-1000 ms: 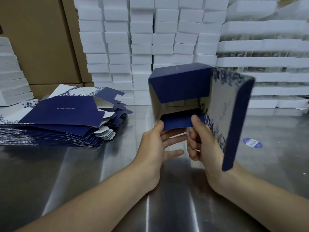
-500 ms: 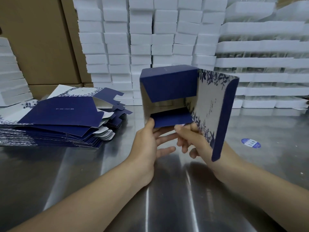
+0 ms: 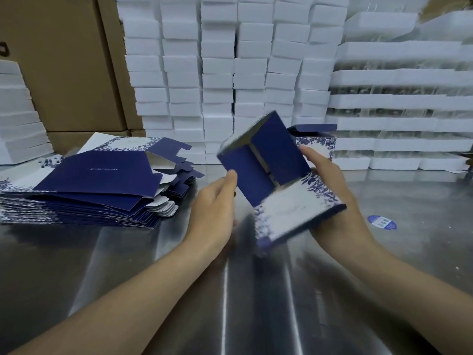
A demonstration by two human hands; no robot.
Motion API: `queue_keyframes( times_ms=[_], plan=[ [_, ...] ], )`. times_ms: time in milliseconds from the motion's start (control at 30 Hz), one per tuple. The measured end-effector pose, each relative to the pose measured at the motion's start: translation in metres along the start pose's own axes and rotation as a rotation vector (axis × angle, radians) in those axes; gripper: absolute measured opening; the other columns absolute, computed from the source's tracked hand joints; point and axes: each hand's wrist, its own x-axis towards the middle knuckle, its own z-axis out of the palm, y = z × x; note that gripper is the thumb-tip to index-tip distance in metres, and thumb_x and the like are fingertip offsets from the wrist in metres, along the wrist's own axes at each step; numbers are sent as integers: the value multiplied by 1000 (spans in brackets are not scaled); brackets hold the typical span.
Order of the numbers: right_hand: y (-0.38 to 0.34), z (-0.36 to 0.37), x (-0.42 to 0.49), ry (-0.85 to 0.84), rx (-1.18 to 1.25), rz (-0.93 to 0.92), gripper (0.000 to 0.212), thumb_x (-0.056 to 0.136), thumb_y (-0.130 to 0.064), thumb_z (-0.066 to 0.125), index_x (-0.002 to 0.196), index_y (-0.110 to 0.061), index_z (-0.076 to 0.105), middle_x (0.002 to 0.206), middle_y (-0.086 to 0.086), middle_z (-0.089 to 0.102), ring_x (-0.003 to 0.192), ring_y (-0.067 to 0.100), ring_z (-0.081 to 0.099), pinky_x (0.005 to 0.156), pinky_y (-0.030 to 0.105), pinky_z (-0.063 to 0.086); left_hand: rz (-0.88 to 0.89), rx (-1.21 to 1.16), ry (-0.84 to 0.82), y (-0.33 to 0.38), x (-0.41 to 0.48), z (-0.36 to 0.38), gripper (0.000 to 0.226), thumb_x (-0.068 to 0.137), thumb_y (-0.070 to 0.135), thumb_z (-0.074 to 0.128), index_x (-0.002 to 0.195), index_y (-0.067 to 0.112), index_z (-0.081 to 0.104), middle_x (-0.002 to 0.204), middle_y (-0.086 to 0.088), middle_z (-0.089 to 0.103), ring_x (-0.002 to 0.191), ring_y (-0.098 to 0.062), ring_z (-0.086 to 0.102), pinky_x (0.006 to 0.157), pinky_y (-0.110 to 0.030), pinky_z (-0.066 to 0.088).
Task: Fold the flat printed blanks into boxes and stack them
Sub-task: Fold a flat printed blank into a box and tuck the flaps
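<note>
– Box point(image 3: 284, 208): where is it?

– Held up between both hands over the metal surface point(image 3: 153, 278) and tilted. Its two dark blue end flaps face the camera, with a white panel of blue leaf print below them. The flaps stand partly closed, a narrow gap between them. It is somewhat blurred.

– And the left grip point(image 3: 213, 203)?

– Its thumb lies on the edge of the left flap. The other fingers are hidden behind the box, and the hand holds that side.

– The right grip point(image 3: 332, 196)?

– It wraps the right side from beneath, fingers point(image 3: 311, 156) curled over the upper edge.

– What lies around?

– A second box point(image 3: 316, 143) of the same print stands just behind the right grip, its blue lid flap raised. The pile of flat blanks point(image 3: 97, 180) lies at the left of the surface, well apart. A round blue sticker point(image 3: 381, 222) sits on the surface at the right. Stacked white foam trays point(image 3: 230, 60) fill the back, with brown cartons point(image 3: 66, 60) beside them at the left.
</note>
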Motion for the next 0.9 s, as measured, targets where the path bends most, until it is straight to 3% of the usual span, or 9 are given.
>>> queue_keyframes(
  times_ms=[67, 133, 200, 300, 433, 533, 700, 767, 900],
  plan=[
    [7, 3, -10, 44, -22, -57, 54, 100, -29, 71, 148, -36, 50, 149, -11, 57, 141, 14, 52, 115, 38, 43, 49, -50, -27, 4, -1, 0, 42, 97, 63, 43, 90, 34, 72, 103, 13, 73, 98, -4, 65, 92, -59, 60],
    [4, 6, -16, 121, 5, -96, 48, 98, -38, 74, 141, -40, 53, 140, -19, 61, 135, 6, 55, 113, 37, 45, 101, -107, -8, 6, -3, 0, 43, 103, 57, 41, 110, 33, 76, 120, 19, 73, 117, 1, 64, 99, -55, 58],
    [-3, 5, -15, 148, 110, -47, 44, 98, -48, 70, 137, -37, 55, 137, -16, 64, 131, 8, 59, 110, 40, 49, 175, -122, 10, 7, -6, 0, 45, 107, 53, 40, 125, 29, 74, 128, 16, 72, 125, -1, 62, 109, -49, 52],
    [-9, 4, -15, 156, 164, -8, 36, 101, -47, 67, 132, -33, 55, 132, -16, 66, 120, 9, 66, 101, 38, 56, 230, -144, -19, 6, -10, 2, 44, 104, 53, 44, 127, 26, 70, 123, 12, 74, 122, -7, 65, 110, -43, 49],
    [-8, 8, -19, 82, 110, 11, 25, 105, -41, 61, 130, -43, 60, 130, -14, 67, 114, 7, 67, 87, 25, 56, 253, -162, -44, 4, -10, 3, 37, 98, 54, 52, 131, 40, 61, 128, 13, 70, 121, -7, 66, 101, -32, 50],
    [-5, 11, -20, 72, 75, 34, 20, 107, -46, 55, 122, -39, 66, 123, -8, 69, 110, 7, 67, 85, 21, 49, 284, -106, -60, 3, -9, 3, 32, 101, 57, 50, 123, 42, 67, 133, 7, 67, 127, -15, 62, 111, -46, 47],
    [-4, 11, -17, 107, 124, 31, 15, 108, -43, 56, 115, -34, 66, 114, -10, 71, 98, 8, 68, 79, 18, 50, 313, -45, -32, 4, -7, 1, 26, 100, 58, 52, 93, 37, 65, 118, -4, 67, 116, -25, 64, 106, -56, 48],
    [-5, 12, -16, 139, 166, 21, 13, 106, -38, 60, 119, -37, 59, 114, -17, 69, 98, 6, 69, 78, 16, 52, 313, -73, -35, 4, -7, 2, 21, 100, 54, 55, 107, 36, 65, 124, 2, 69, 119, -21, 65, 106, -53, 51],
    [-10, 11, -18, 138, 144, -27, 33, 105, -35, 62, 131, -52, 52, 129, -14, 59, 101, 8, 69, 83, 18, 54, 328, -87, 0, 0, -3, 2, 29, 105, 41, 62, 130, 43, 49, 122, 26, 60, 113, 1, 63, 94, -26, 53]
  ],
)
